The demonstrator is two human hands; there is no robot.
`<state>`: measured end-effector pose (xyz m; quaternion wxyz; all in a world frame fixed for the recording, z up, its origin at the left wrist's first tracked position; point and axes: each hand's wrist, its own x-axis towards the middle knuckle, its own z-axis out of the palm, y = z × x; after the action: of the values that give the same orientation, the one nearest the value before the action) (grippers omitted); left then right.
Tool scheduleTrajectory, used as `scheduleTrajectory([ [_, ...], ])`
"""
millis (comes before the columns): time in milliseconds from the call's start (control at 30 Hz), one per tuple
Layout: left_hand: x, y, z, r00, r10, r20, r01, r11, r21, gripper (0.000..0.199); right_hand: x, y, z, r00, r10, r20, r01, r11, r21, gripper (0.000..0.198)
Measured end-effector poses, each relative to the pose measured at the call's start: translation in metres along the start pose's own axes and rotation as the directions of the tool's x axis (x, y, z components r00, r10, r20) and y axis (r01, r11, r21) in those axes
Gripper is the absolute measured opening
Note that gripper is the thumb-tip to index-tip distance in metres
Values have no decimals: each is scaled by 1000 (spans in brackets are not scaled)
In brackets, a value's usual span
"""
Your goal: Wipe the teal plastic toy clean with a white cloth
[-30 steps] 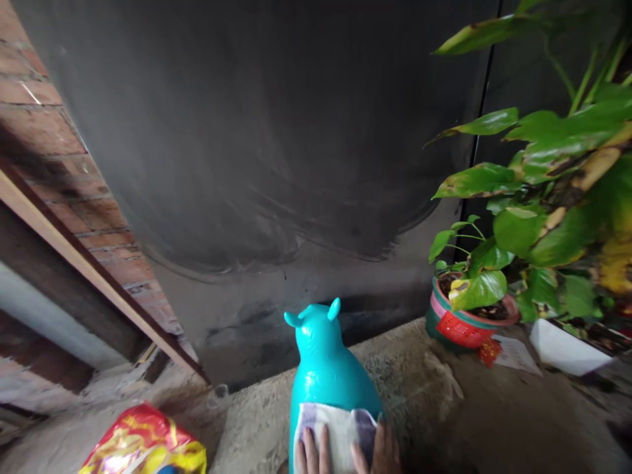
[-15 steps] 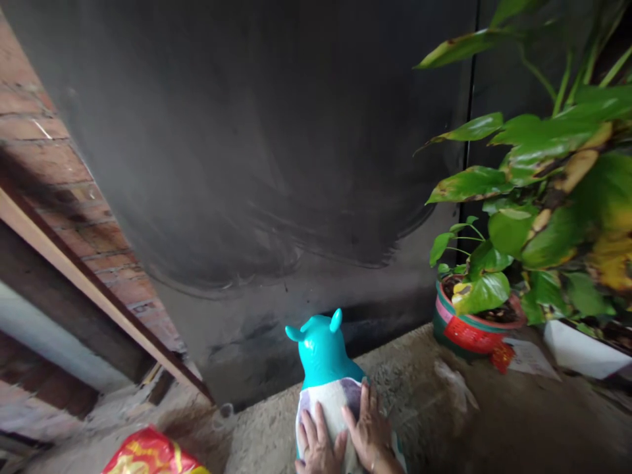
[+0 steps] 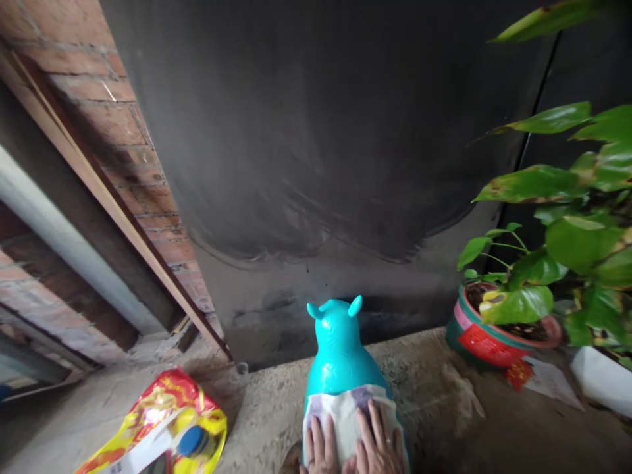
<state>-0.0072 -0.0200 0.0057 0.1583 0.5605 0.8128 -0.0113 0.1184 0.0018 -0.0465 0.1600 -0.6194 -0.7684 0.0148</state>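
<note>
Toy animal (image 3: 340,352): turquoise. Cloth (image 3: 345,415): white, purple patches. Bag (image 3: 162,428): red, yellow. Pot (image 3: 486,336): green, pink, red label.

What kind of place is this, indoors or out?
Probably an outdoor yard or porch corner of a house: rough concrete floor, bare brick wall, and a potted plant set on the ground beside a dark metal door.

Your one camera sits on your head, facing forward and down toward a dark grey wall (image 3: 316,131). A turquoise plastic animal toy (image 3: 340,352) stands close below; your hands barely enter the bottom edge. No second view shares anything.
</note>
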Motion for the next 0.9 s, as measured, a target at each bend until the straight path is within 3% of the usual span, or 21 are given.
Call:
scheduleTrajectory([
  [167,42,13,-22,987,-95,126,104,992,-68,65,61,-16,-26,985,65,160,-63,998,-17,55],
  [333,59,16,-36,983,-85,164,112,981,-160,65,81,-31,-42,972,101,214,-92,994,-52,57],
  [500,37,9,-34,984,-71,164,98,981,-165,64,53,-31,-40,958,164,236,-135,982,-132,55],
  [733,-12,-18,-11,984,36,175,-8,987,-158,73,-31,-6,-18,997,28,72,-21,995,-100,51],
  [833,-14,-29,-18,968,96,231,-51,980,-193,75,-21,13,-23,998,-61,7,60,998,19,42],
  [900,-7,-35,-29,963,124,240,-76,976,-203,69,2,24,-30,998,-28,-52,33,996,83,44],
])
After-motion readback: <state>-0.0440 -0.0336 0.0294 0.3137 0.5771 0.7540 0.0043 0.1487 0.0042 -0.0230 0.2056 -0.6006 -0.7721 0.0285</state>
